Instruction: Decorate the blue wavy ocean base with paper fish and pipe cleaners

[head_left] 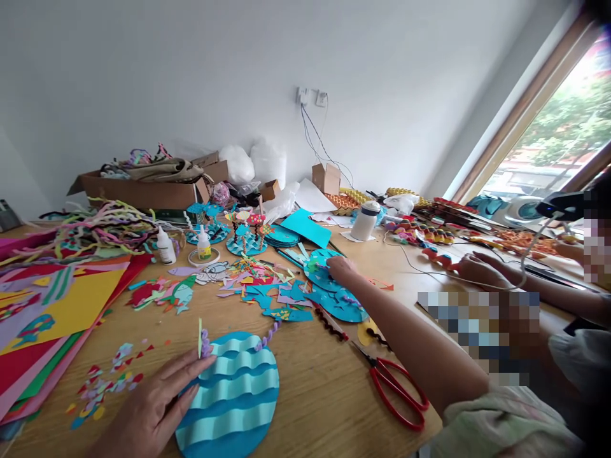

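Observation:
My left hand (162,388) rests on the left edge of a blue paper disc (231,397) with light-blue wavy strips. Its fingertips lie beside a purple curled pipe cleaner (205,343) standing at the disc's edge; whether they pinch it is unclear. A second purple curl sticks up at the disc's upper right. My right hand (340,268) reaches forward to blue paper discs (337,302) with small decorations, its fingers bent together at the upper disc; what they hold is hidden. Red-handled scissors (394,388) lie below my right forearm.
Paper scraps (267,280) and two glue bottles (204,243) are mid-table. Coloured sheets (62,299) lie left, with pipe cleaners (109,222) and a cardboard box (138,191) behind. A white jar (365,222) stands farther back. Another person's hands (484,270) are at the right.

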Demonstrator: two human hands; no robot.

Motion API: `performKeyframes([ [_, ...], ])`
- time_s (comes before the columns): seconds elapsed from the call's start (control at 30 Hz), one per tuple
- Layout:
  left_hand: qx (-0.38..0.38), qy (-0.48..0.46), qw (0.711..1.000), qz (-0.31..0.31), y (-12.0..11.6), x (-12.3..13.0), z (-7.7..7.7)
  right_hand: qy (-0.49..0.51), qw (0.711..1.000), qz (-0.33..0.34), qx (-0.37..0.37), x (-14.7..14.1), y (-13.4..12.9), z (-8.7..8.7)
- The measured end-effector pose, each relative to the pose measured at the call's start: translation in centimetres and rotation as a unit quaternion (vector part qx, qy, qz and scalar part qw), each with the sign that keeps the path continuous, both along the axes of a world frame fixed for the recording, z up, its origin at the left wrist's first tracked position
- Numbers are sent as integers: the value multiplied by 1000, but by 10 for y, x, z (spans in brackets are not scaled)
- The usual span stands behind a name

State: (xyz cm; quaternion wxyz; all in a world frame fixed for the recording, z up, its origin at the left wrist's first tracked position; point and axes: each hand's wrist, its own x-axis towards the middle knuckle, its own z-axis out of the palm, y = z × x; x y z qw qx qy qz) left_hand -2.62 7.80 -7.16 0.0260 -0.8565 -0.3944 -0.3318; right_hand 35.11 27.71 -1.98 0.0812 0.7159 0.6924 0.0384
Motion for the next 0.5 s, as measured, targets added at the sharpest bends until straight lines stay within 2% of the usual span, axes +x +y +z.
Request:
performKeyframes([
  [0.27, -11, 31, 999, -7, 2, -5, -6, 8, 1000, 0, 5, -3, 8, -4],
  [0.5, 1, 9, 1000, 4, 1, -1, -4, 86, 995, -14, 55, 4, 4, -9],
])
